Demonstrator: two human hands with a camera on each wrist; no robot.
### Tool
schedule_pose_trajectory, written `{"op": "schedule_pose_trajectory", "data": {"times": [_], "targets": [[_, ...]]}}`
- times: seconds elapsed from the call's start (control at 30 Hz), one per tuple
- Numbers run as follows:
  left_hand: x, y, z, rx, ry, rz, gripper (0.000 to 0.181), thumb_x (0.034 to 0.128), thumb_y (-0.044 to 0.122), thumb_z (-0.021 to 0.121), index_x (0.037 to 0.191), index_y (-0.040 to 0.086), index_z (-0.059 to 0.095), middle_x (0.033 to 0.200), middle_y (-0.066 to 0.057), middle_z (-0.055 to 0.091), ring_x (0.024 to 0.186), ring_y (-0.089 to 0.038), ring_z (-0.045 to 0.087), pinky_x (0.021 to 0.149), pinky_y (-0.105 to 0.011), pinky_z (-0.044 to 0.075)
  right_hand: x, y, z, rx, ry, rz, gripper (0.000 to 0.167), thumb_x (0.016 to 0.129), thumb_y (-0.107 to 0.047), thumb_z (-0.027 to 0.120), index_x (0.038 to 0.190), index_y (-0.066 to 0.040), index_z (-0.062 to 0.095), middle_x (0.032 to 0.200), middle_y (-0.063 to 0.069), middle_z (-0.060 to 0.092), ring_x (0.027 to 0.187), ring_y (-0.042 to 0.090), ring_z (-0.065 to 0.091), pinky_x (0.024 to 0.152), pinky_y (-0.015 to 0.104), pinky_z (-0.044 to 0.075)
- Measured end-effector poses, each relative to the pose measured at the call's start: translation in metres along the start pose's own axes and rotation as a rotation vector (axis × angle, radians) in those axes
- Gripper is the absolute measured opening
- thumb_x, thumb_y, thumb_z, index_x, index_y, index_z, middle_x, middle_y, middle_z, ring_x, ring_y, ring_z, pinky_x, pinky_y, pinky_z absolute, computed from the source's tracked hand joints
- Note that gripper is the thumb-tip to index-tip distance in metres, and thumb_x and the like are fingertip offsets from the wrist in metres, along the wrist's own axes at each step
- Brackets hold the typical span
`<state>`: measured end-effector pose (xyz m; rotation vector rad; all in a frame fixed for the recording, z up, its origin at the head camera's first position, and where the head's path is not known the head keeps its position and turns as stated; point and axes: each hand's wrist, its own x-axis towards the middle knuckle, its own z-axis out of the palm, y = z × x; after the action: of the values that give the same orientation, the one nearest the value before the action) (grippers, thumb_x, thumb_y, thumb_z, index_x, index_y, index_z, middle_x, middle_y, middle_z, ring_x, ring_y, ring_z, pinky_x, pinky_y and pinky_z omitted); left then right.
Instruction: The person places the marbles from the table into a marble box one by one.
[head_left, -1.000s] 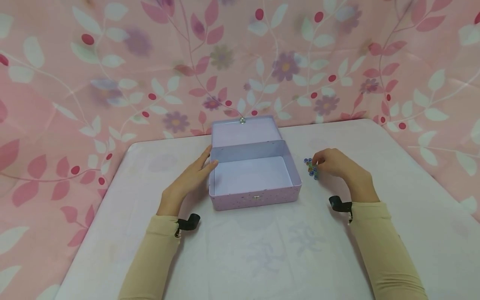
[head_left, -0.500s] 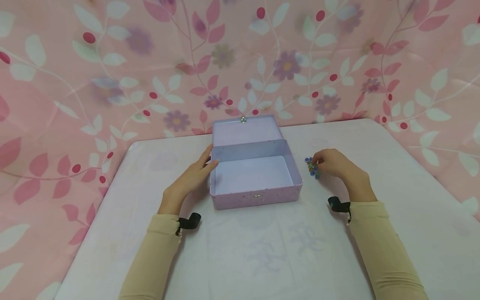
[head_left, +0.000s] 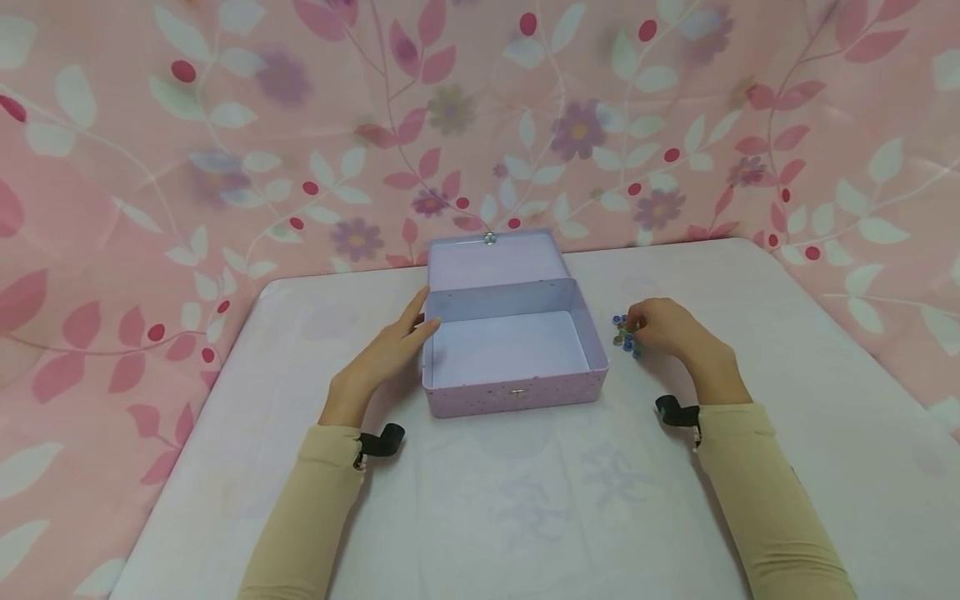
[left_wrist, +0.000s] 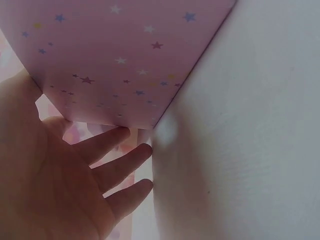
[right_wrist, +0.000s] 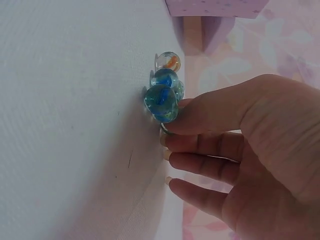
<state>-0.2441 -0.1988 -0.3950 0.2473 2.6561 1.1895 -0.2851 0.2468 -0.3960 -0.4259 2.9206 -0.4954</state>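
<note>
An open lilac tin box point(head_left: 517, 396) with small stars stands mid-table, its lid point(head_left: 495, 262) tipped back. My left hand point(head_left: 382, 354) rests against the box's left side, thumb at the rim; the left wrist view shows its fingers point(left_wrist: 122, 167) fairly straight and spread by the far corner. Right of the box lies a cluster of glass marbles point(head_left: 628, 342), mostly blue, one with an orange swirl point(right_wrist: 171, 62). At the cluster, my right hand point(head_left: 667, 325) has thumb and forefinger together around what looks like a marble point(right_wrist: 165, 128), mostly hidden by the fingers.
A white cloth covers the table point(head_left: 510, 500). Behind it hangs a pink floral backdrop point(head_left: 480, 108). The box's metal clasp point(head_left: 517, 392) faces me. A small black camera mount point(head_left: 677, 411) sits on the right wrist, and another point(head_left: 384, 440) on the left.
The marbles in the cluster have shifted slightly beside my right fingers. Both hands stay in nearly the same places, and the box stays put; the head view drifts a little.
</note>
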Motion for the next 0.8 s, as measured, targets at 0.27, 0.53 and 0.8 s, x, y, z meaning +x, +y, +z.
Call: {"op": "schedule_pose_trajectory", "data": {"times": [0.27, 0.53, 0.8], "targets": [[0.0005, 0.0056, 0.0009, -0.028, -0.003, 0.005, 0.071, 0.0995, 0.061, 0.041, 0.155, 0.051, -0.001, 0.163, -0.016, 0.026, 0.148, -0.039, 0.031, 0.118, -0.063, 0.023, -0.0028, 0.0002, -0.0033, 0.032, -0.023, 0.046, 0.024, 0.086, -0.002, 0.052, 0.102, -0.002, 0.070, 0.101, 0.019, 0.065, 0.091, 0.032, 0.055, 0.079, 0.046, 0.049], [0.0003, 0.0065, 0.0015, -0.063, -0.006, -0.012, 0.068, 0.1009, 0.058, 0.041, 0.155, 0.053, 0.000, 0.163, -0.016, 0.027, 0.114, -0.037, 0.063, 0.110, -0.059, 0.038, -0.0042, -0.0024, -0.0059, 0.037, -0.006, 0.029, 0.025, 0.087, -0.004, 0.050, 0.101, -0.004, 0.070, 0.106, 0.019, 0.066, 0.095, 0.033, 0.055, 0.086, 0.052, 0.048], [-0.0012, 0.0053, 0.0023, -0.096, -0.016, -0.013, 0.070, 0.1012, 0.058, 0.040, 0.157, 0.047, -0.001, 0.164, -0.018, 0.024, 0.119, -0.038, 0.061, 0.108, -0.057, 0.042, -0.0046, -0.0065, -0.0098, 0.056, 0.010, 0.024, 0.023, 0.089, -0.008, 0.052, 0.103, -0.003, 0.070, 0.103, 0.018, 0.066, 0.092, 0.032, 0.055, 0.081, 0.047, 0.049]]}}
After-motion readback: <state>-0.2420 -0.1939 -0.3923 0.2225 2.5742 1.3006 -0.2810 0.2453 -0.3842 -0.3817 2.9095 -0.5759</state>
